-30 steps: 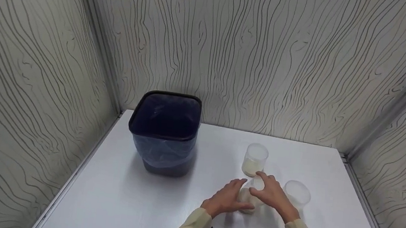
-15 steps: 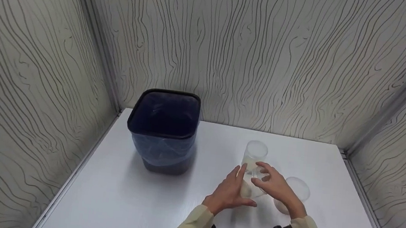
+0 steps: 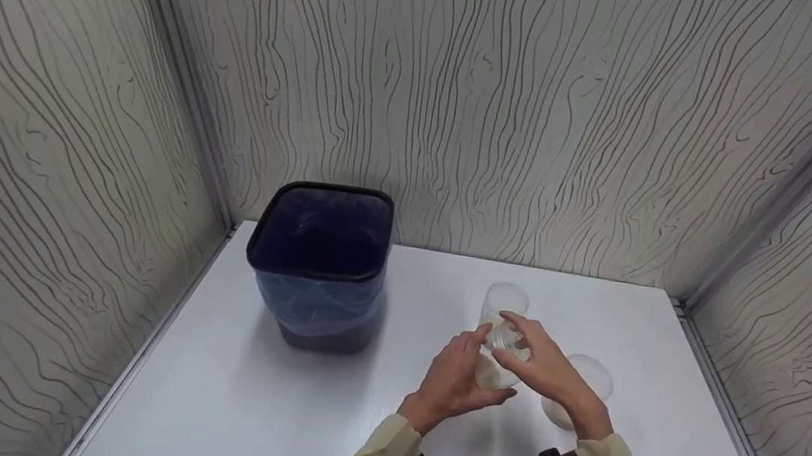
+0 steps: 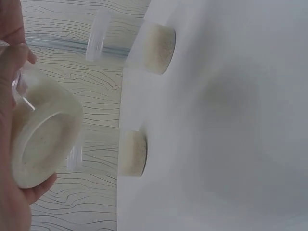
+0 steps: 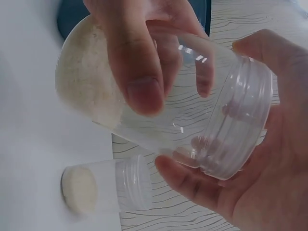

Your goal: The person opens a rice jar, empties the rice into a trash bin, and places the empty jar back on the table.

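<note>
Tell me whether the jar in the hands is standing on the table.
No, the left hand and right hand hold the jar tilted above the table.

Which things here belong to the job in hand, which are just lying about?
In the job:
held jar, tilted
left hand, gripping its body
right hand, gripping its ridged end

Just standing by, by the look of it:
back jar and rightmost jar, upright, unheld; similar, so possibly related
bin, off to the left

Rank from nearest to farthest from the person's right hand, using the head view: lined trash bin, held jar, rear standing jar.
1. Held jar, touching the right hand.
2. Rear standing jar, just beyond it.
3. Lined trash bin, well off to the left.
</note>
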Tool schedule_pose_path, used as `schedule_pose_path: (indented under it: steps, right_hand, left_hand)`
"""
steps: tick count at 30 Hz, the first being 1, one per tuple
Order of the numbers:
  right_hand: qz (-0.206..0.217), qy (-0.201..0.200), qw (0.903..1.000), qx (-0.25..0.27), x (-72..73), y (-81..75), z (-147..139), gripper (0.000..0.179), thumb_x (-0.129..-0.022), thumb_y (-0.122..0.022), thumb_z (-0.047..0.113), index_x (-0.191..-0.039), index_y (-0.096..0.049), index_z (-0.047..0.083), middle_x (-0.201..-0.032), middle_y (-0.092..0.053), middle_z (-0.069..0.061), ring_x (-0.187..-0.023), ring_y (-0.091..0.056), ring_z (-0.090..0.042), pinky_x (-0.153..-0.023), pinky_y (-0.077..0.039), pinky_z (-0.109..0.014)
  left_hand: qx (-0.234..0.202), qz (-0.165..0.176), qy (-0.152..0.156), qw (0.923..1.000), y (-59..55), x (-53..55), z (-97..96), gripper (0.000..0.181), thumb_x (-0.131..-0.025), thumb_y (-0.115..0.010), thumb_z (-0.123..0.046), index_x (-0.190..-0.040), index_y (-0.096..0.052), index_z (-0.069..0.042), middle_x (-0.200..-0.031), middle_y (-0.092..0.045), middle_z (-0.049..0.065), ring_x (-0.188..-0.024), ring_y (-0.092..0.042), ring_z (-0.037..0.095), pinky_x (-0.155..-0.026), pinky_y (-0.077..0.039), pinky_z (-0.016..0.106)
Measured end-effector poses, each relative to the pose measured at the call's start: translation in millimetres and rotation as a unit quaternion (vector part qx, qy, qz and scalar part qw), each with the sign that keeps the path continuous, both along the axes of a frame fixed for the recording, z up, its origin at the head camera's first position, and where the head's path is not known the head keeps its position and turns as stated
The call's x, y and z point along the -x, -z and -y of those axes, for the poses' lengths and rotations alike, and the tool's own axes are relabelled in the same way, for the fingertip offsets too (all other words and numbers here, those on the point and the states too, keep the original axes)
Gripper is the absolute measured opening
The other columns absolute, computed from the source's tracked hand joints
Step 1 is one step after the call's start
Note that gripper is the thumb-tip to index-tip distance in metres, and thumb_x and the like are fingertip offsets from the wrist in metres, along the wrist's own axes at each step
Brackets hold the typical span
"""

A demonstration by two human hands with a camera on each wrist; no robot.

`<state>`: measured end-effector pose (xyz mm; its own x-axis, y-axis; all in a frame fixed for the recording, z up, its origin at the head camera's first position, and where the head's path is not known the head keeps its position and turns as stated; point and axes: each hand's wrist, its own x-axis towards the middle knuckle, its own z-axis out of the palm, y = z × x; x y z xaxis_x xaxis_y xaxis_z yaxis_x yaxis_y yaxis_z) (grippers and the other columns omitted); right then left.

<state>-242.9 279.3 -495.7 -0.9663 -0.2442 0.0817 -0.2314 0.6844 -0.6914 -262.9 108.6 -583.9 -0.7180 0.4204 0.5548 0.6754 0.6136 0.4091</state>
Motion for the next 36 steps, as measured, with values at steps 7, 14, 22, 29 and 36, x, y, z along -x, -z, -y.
schedule_pose_path:
  steps: [7, 14, 22, 29, 36]
  right_hand:
    - [-0.07, -0.046, 0.9961, -0.026, -1.3, -4.7, 6, 0.056, -0.095, -0.06, 0.04, -0.145, -0.047, 0.018, -0.139, -0.048, -0.014, -0.119, -0.051, -0.032, -0.094, -0.048, -0.058]
    - [-0.041, -0.107, 0.9931, -0.024, -0.6, -14.2, -1, 0.066, -0.088, -0.067, 0.041, -0.147, -0.043, 0.025, -0.152, -0.041, -0.012, -0.136, -0.041, -0.041, -0.099, -0.038, -0.07]
    - [-0.026, 0.012, 0.9939, -0.106, 2.8, -26.8, 6, 0.064, -0.1, -0.042, 0.051, -0.155, -0.03, 0.019, -0.154, -0.032, -0.025, -0.137, -0.036, -0.047, -0.099, -0.037, -0.073]
    - [0.006, 0.026, 0.9872, -0.157, 0.7, -31.6, 9, 0.071, -0.099, -0.03, 0.064, -0.154, -0.032, 0.02, -0.138, -0.05, -0.022, -0.118, -0.057, -0.04, -0.094, -0.046, -0.066]
    - [-0.037, -0.012, 0.9929, -0.113, -4.2, -32.4, 10, 0.061, -0.099, -0.046, 0.053, -0.149, -0.041, 0.019, -0.132, -0.055, -0.017, -0.11, -0.06, -0.033, -0.091, -0.05, -0.057]
  left_hand:
    - [-0.07, 0.06, 0.107, 0.9901, -8.1, 4.6, 11.8, 0.099, -0.078, -0.074, -0.057, -0.154, -0.02, -0.024, -0.134, -0.055, -0.004, -0.109, -0.058, 0.006, -0.085, -0.053, 0.018]
    - [-0.055, 0.054, 0.089, 0.993, -9.9, -0.1, 16.5, 0.099, -0.077, -0.073, -0.061, -0.154, -0.023, -0.023, -0.127, -0.057, -0.004, -0.102, -0.058, 0.007, -0.083, -0.052, 0.017]
    - [0.025, -0.053, -0.062, 0.9964, -14.8, -9.7, 8.1, 0.098, -0.075, -0.069, -0.069, -0.146, -0.035, -0.01, -0.121, -0.061, 0.001, -0.097, -0.059, 0.011, -0.082, -0.053, 0.026]
    - [0.039, -0.075, -0.087, 0.9927, -24.6, -12.3, 2.8, 0.099, -0.074, -0.069, -0.07, -0.147, -0.035, -0.012, -0.124, -0.06, 0.003, -0.099, -0.06, 0.013, -0.084, -0.054, 0.028]
    - [-0.013, 0.041, 0.04, 0.9982, -30.9, -6.2, 15.9, 0.099, -0.077, -0.071, -0.064, -0.152, -0.027, -0.016, -0.126, -0.059, 0.001, -0.105, -0.059, 0.012, -0.086, -0.053, 0.024]
